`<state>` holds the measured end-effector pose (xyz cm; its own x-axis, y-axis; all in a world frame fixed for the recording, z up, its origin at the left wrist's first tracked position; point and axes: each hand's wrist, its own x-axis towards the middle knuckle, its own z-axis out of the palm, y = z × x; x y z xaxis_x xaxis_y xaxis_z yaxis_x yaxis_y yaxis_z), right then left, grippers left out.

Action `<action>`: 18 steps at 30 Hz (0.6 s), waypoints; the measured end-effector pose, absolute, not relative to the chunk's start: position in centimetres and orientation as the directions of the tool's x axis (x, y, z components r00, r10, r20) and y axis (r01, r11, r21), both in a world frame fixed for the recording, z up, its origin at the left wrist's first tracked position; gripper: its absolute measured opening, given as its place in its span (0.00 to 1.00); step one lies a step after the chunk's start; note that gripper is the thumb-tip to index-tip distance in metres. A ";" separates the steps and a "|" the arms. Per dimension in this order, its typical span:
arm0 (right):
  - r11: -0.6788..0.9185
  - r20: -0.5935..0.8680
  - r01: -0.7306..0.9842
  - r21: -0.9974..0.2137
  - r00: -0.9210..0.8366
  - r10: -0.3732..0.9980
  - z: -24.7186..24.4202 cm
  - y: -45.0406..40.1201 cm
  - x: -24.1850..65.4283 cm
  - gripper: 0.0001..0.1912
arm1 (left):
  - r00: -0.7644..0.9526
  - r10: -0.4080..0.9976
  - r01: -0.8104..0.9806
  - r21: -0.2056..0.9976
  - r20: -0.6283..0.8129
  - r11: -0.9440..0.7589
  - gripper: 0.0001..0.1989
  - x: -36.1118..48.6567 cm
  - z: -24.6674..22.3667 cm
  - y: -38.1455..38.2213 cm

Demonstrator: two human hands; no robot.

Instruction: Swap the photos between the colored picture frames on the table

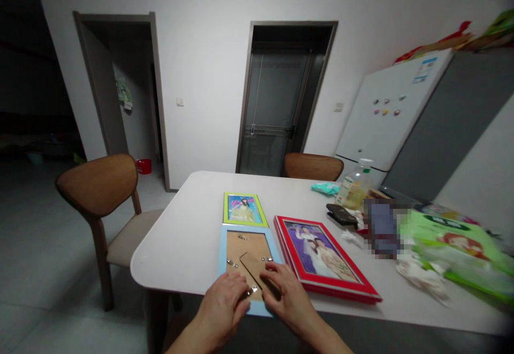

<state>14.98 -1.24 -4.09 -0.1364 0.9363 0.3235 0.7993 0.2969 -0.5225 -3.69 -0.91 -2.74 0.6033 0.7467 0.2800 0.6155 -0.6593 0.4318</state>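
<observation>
A light blue picture frame [223, 247] lies face down at the table's front edge, its brown backing board, stand and metal clips showing. My left hand [227, 301] rests on its lower left part, fingers bent beside the bottom clip; what the fingertips hold, if anything, is hidden. On the lower right part is my right hand [287, 295], fingers curved and apart over the stand and near the right clip. A yellow-green frame [242, 209] with a photo touches the blue frame's far edge. Red frames [321, 257] are stacked to the right, a photo on top.
On the white table [176, 236] at the right are a bottle [353, 188], a black object [341, 215], crumpled tissues [423, 278] and a green package [458, 241]. Wooden chairs stand at the left [100, 188] and far side [313, 166]. A fridge [385, 107] is behind.
</observation>
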 end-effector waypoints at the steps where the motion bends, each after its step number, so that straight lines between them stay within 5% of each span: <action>1: 0.301 0.317 0.803 -0.515 -0.147 0.937 -4.0 -1.2 15.0 0.14 | 0.596 0.756 0.619 0.445 0.271 -0.647 0.13 -3.9 -2.8 -1.0; 12: 0.152 0.307 0.927 -0.343 -0.042 0.951 -3.5 2.3 15.6 0.14 | 0.551 0.793 0.651 0.461 0.260 -0.604 0.26 -4.6 -3.6 -0.6; 18: 0.119 0.264 0.951 -0.285 -0.042 0.964 -3.6 3.7 16.0 0.15 | 0.556 0.802 0.672 0.450 0.219 -0.589 0.19 -4.5 -2.9 -0.7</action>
<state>15.98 3.74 -3.61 -0.0416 0.9636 0.2642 0.9512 0.1191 -0.2846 -4.48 -0.70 -2.89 0.5562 0.8017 0.2190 0.6716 -0.5888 0.4498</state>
